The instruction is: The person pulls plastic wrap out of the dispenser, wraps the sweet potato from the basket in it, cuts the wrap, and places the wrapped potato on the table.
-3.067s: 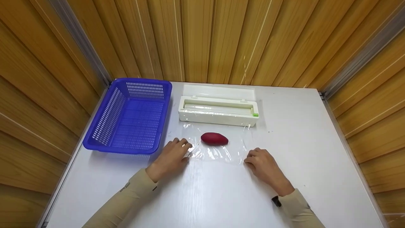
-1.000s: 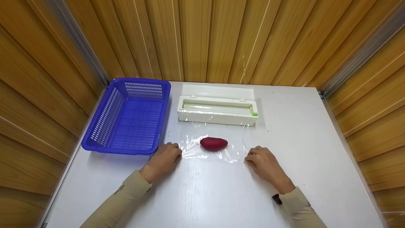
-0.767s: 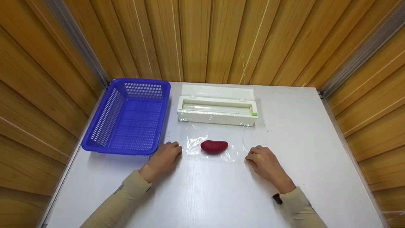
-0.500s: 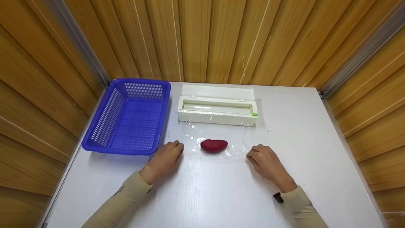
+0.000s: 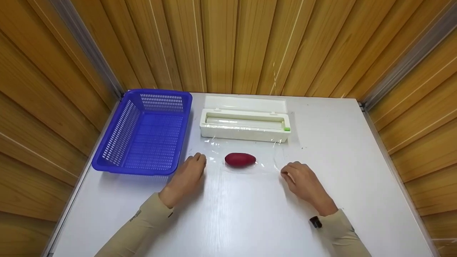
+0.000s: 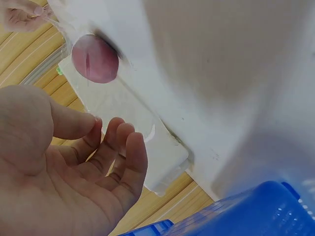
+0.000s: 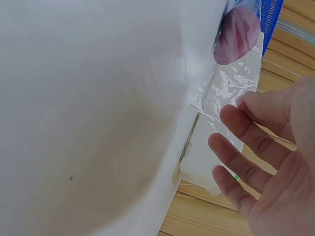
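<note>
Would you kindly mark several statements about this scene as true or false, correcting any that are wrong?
1. In the head view, the red object is between the left hand and the right hand. True.
2. The red object lies inside a basket. False: it is outside the blue basket, in front of the white box.
3. The blue basket stands to the left of the white box in the head view. True.
4. The white box is closed. False: its lid is open at the back.
5. The right hand pinches clear film. True.
6. Both forearms are bare. False: tan sleeves cover them.
</note>
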### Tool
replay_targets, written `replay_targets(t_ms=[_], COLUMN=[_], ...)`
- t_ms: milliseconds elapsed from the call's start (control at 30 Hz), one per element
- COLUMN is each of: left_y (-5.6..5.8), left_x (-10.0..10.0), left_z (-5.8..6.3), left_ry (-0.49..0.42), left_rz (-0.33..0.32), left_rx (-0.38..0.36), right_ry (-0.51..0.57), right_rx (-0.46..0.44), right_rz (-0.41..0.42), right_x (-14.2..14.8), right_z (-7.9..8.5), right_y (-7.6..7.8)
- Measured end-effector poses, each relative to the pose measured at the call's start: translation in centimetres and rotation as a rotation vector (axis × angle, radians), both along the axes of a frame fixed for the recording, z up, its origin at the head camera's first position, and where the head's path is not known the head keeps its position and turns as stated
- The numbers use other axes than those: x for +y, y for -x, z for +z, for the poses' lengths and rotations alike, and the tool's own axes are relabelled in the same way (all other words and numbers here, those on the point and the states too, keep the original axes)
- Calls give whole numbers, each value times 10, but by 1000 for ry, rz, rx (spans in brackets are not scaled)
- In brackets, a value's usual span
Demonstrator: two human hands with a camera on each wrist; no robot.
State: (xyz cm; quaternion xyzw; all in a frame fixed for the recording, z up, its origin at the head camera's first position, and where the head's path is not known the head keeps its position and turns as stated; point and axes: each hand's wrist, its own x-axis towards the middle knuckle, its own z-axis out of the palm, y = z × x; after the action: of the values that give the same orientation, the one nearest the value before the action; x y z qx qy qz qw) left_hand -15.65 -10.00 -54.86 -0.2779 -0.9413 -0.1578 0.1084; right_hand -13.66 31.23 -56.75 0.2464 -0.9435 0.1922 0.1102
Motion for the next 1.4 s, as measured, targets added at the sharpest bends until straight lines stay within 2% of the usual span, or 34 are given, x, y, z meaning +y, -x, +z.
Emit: replay_targets(t_ms=[133,233,367,467,567,767,1067,1400], left_y=[2,3,5,6,8,14,24,38], left_x=[1,2,4,7,10,17,21,26], left_z=[3,4,3,1,-1,-5,-8,-15], left_ry=[-23,-24,30,74,35,-167,-331,-476], left_rz=[6,6,30,60,91,171,258,306], left_rx=[34,102,226,281,246,87,-67,-77], right_ry=[26,38,56,74,93,140,174,222], right_rx=[-44,-83,-114,-129,-143,-180,-192,-167], right_rz=[-23,-41,-59,-68,-78,-101,-112,-109], right_x=[2,2,3,2,2,2,1,1], right_z=[1,1,2,2,3,6,7,4], right_y=[2,3,6,9,12,19,30,43])
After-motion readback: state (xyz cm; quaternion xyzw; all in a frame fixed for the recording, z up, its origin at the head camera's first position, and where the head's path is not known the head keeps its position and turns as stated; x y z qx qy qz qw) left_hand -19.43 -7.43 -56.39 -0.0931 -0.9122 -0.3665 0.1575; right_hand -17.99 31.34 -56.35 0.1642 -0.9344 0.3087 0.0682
